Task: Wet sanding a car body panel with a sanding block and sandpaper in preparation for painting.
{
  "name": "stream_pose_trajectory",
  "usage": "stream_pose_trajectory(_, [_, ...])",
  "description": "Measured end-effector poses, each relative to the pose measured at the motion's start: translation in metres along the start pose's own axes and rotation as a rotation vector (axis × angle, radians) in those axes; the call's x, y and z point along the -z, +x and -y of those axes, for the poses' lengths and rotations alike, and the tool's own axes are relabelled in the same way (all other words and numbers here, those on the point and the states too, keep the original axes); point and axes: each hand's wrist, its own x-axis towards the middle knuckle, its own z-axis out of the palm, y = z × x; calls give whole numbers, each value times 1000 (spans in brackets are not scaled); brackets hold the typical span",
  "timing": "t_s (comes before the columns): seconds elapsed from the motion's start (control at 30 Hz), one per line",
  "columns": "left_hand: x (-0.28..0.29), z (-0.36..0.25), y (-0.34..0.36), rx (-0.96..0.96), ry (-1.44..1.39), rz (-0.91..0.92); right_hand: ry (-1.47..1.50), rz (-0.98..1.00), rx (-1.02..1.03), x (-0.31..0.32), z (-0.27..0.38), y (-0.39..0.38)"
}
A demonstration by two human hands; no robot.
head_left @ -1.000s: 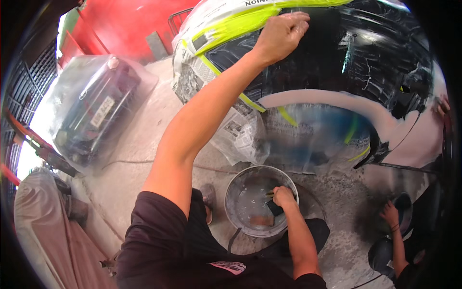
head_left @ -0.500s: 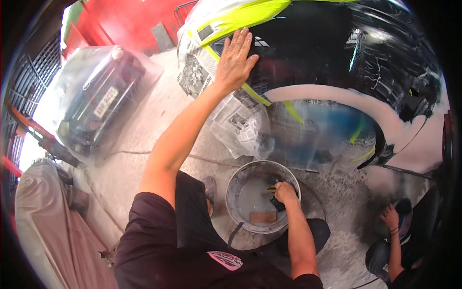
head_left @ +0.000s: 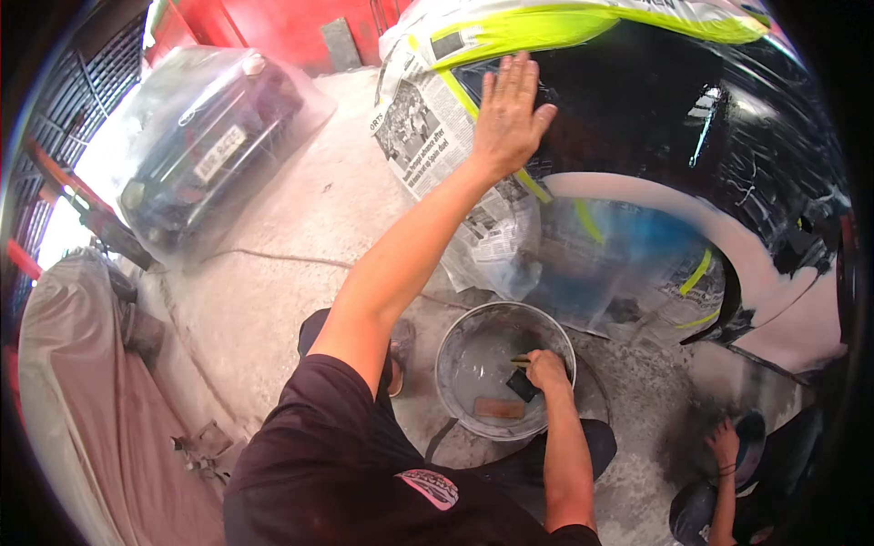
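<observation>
The left hand (head_left: 510,132), at 1 o'clock in the view, is spread flat, fingers stretched out and thumb apart, over the front edge of a glossy black car panel (head_left: 637,91); whether the whole palm touches cannot be told. The right hand (head_left: 546,371), at 4 o'clock, is closed around a dark block (head_left: 522,385) and a small yellowish piece (head_left: 520,361), all inside the bucket (head_left: 448,369) at 5 o'clock. A brown block (head_left: 500,408) lies within the bucket, toward its 6 o'clock side, near the dark block.

The panel fills the area from 12 to 2 o'clock. Yellow-green tape (head_left: 535,187) and newspaper (head_left: 419,123) border it just beside the left hand, and a pale band (head_left: 628,186) curves along its lower edge.

At 4 o'clock, beyond the bucket, is a co-worker's hand (head_left: 724,444). A car under clear plastic (head_left: 214,155) stands at 10 o'clock on the concrete floor (head_left: 291,218), and a bulky shape under a grey-brown cloth (head_left: 82,382) at 8 o'clock.
</observation>
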Motion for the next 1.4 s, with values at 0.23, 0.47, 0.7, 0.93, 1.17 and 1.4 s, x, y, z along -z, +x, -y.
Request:
stream_pose_trajectory(0.23, [0, 31, -23, 409, -42, -69, -1, -2, 15, -2, -5, 2])
stream_pose_trajectory(0.47, [-22, -37, 17, 415, -20, -107, -55, 46, 4, -8, -7, 11])
stream_pose_trajectory(0.7, [-4, -68, 39, 14, 19, -128, -11, 40, -8, -6, -10, 11])
stream_pose_trajectory(0.93, [19, 26, -5, 195, 71, -124, -28, 54, -1, -10, -8, 15])
stream_pose_trajectory(1.17, [13, 43, -26, 454, 30, -34, -41, 77, 25, -9, -7, 13])
stream_pose_trajectory(1.4, [-18, -7, -37, 346, -9, -126, -8, 1, 19, -14, -8, 16])
